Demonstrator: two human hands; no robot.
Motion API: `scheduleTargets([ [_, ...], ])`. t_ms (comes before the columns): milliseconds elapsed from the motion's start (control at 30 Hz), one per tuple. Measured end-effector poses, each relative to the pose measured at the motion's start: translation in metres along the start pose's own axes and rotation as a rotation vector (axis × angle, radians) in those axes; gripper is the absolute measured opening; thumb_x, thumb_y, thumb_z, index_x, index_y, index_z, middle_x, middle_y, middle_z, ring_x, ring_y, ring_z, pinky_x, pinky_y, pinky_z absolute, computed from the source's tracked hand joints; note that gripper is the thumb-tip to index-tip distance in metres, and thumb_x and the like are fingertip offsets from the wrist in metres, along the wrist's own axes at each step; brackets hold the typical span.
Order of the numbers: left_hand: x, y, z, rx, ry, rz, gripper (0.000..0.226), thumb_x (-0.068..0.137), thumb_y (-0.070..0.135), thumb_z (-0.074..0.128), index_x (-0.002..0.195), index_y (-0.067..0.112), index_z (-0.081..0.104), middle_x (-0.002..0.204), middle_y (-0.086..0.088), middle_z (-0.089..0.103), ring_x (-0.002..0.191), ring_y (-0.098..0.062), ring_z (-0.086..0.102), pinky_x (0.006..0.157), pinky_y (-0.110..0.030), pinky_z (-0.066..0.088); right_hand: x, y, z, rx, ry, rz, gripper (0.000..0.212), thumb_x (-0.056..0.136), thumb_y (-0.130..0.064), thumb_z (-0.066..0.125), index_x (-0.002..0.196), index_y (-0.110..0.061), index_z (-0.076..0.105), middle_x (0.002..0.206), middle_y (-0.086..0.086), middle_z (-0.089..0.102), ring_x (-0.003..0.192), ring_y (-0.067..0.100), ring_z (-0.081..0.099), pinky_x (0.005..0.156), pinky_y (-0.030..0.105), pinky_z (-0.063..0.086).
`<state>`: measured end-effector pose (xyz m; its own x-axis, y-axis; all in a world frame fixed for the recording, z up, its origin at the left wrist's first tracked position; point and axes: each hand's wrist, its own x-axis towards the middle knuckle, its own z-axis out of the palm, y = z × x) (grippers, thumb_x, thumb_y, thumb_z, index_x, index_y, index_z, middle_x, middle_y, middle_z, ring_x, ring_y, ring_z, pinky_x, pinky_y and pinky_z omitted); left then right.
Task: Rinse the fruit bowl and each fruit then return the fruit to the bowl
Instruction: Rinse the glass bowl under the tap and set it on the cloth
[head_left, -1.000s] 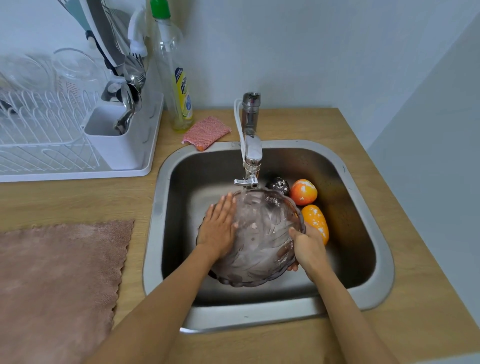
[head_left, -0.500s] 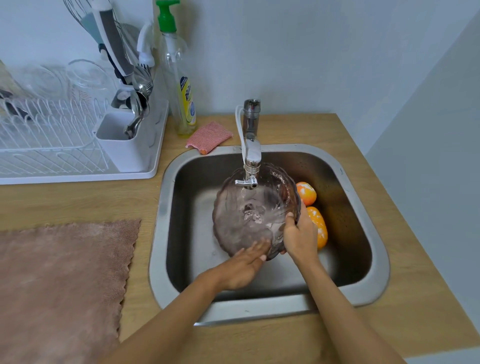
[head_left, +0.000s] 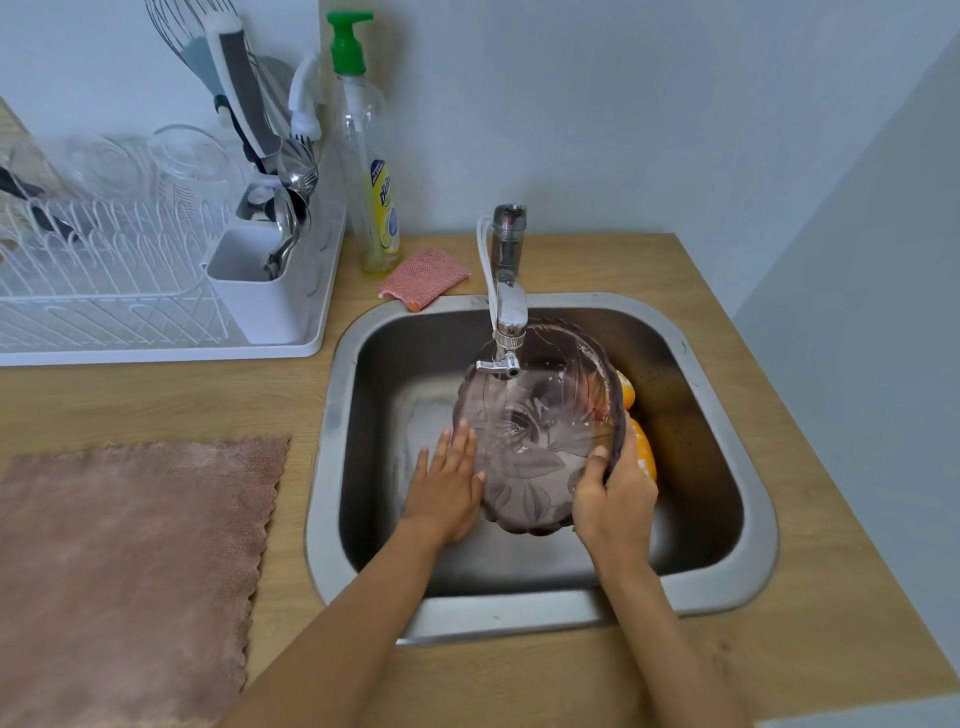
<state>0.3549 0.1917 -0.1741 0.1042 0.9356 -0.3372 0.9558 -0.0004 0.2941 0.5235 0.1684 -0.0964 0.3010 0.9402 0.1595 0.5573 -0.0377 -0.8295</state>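
Note:
A smoky, see-through fruit bowl (head_left: 540, 415) with a scalloped rim is tilted under the tap (head_left: 506, 317) inside the steel sink (head_left: 582, 608), its inside facing me. My right hand (head_left: 615, 501) grips the bowl's right rim, thumb inside. Against the bowl's left outer wall my left hand (head_left: 447, 486) lies flat with straight fingers. Two orange fruits sit behind the bowl at the sink's right: one (head_left: 627, 393) mostly hidden by the rim, the other (head_left: 644, 454) partly behind my right hand.
A white dish rack (head_left: 156, 301) with glasses and cutlery stands back left. A soap bottle (head_left: 371, 171) and a pink scrub pad (head_left: 423, 278) sit behind the sink. A pink cloth (head_left: 124, 566) covers the counter at left.
The bowl was turned from upside down to tilted with its inside toward me. My left hand slid from its back to its lower edge, then to its left wall.

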Motion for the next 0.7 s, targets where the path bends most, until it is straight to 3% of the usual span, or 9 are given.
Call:
scheduleTargets([
  [133, 0.002, -0.001, -0.001, -0.244, 0.152, -0.037, 0.065, 0.103, 0.036, 0.022, 0.151, 0.016, -0.016, 0.157, 0.0, -0.027, 0.149, -0.016, -0.011, 0.12, -0.033, 0.001, 0.001, 0.003, -0.005, 0.088, -0.015, 0.122, 0.049, 0.097, -0.007, 0.046, 0.146, -0.015, 0.04, 0.115, 0.002, 0.061, 0.098, 0.019, 0.057, 0.089, 0.027, 0.046],
  [200, 0.002, 0.0, -0.007, -0.402, 0.194, -0.095, 0.07, 0.103, 0.034, 0.028, 0.151, 0.013, -0.019, 0.157, -0.001, -0.029, 0.15, -0.02, -0.003, 0.119, -0.032, 0.011, 0.002, 0.007, -0.003, 0.13, -0.035, 0.171, 0.046, 0.097, -0.01, 0.046, 0.142, -0.019, 0.045, 0.125, 0.004, 0.061, 0.11, 0.024, 0.058, 0.095, 0.04, 0.051],
  [267, -0.002, 0.001, -0.017, -0.579, 0.227, -0.19, 0.074, 0.102, 0.029, 0.036, 0.151, 0.013, -0.017, 0.161, -0.003, -0.019, 0.149, -0.026, 0.013, 0.116, -0.035, 0.023, 0.004, 0.011, 0.001, 0.154, -0.055, 0.225, 0.042, 0.095, -0.014, 0.047, 0.136, -0.021, 0.051, 0.122, 0.005, 0.064, 0.109, 0.027, 0.06, 0.088, 0.05, 0.054],
  [300, -0.002, 0.0, -0.022, -0.684, 0.241, -0.257, 0.075, 0.101, 0.024, 0.04, 0.152, 0.014, -0.013, 0.163, -0.007, -0.002, 0.145, -0.029, 0.024, 0.113, -0.037, 0.029, 0.006, 0.013, 0.002, 0.171, -0.067, 0.259, 0.039, 0.095, -0.014, 0.047, 0.133, -0.021, 0.053, 0.12, 0.004, 0.064, 0.108, 0.026, 0.06, 0.087, 0.049, 0.055],
  [367, -0.004, -0.004, -0.03, -0.894, 0.253, -0.407, 0.064, 0.099, 0.018, 0.047, 0.153, 0.012, 0.013, 0.148, -0.014, 0.039, 0.13, -0.033, 0.047, 0.104, -0.039, 0.041, 0.011, 0.018, 0.004, 0.225, -0.112, 0.335, 0.036, 0.095, -0.013, 0.046, 0.128, -0.02, 0.057, 0.116, 0.003, 0.065, 0.103, 0.024, 0.062, 0.072, 0.038, 0.059],
  [433, -0.009, -0.008, -0.035, -1.121, 0.26, -0.505, 0.042, 0.095, 0.013, 0.052, 0.137, 0.008, 0.045, 0.131, -0.017, 0.057, 0.114, -0.033, 0.058, 0.097, -0.04, 0.05, 0.015, 0.02, 0.004, 0.291, -0.165, 0.409, 0.032, 0.095, -0.012, 0.046, 0.124, -0.019, 0.059, 0.11, 0.006, 0.066, 0.09, 0.022, 0.065, 0.046, 0.028, 0.053],
  [500, -0.017, -0.009, -0.038, -1.35, 0.265, -0.531, 0.034, 0.091, 0.004, 0.056, 0.124, 0.009, 0.055, 0.119, -0.017, 0.064, 0.103, -0.032, 0.064, 0.087, -0.042, 0.056, 0.019, 0.021, 0.006, 0.351, -0.208, 0.47, 0.031, 0.095, -0.01, 0.047, 0.122, -0.017, 0.059, 0.108, 0.009, 0.068, 0.083, 0.023, 0.065, 0.037, 0.024, 0.048],
  [600, -0.032, -0.011, -0.043, -1.587, 0.23, -0.564, 0.045, 0.084, 0.001, 0.062, 0.126, 0.016, 0.054, 0.115, -0.014, 0.067, 0.101, -0.034, 0.067, 0.07, -0.036, 0.058, 0.023, 0.02, 0.011, 0.46, -0.284, 0.573, 0.033, 0.094, -0.006, 0.048, 0.124, -0.016, 0.057, 0.104, 0.014, 0.069, 0.074, 0.031, 0.066, 0.035, 0.024, 0.045],
  [700, -0.052, -0.012, -0.049, -1.687, 0.13, -0.513, 0.057, 0.075, 0.006, 0.064, 0.13, 0.013, 0.051, 0.116, -0.016, 0.068, 0.097, -0.034, 0.069, 0.063, -0.035, 0.058, 0.026, 0.018, 0.017, 0.51, -0.377, 0.596, 0.032, 0.096, -0.004, 0.045, 0.12, -0.022, 0.056, 0.081, 0.007, 0.074, 0.061, 0.026, 0.065, 0.034, 0.022, 0.041],
])
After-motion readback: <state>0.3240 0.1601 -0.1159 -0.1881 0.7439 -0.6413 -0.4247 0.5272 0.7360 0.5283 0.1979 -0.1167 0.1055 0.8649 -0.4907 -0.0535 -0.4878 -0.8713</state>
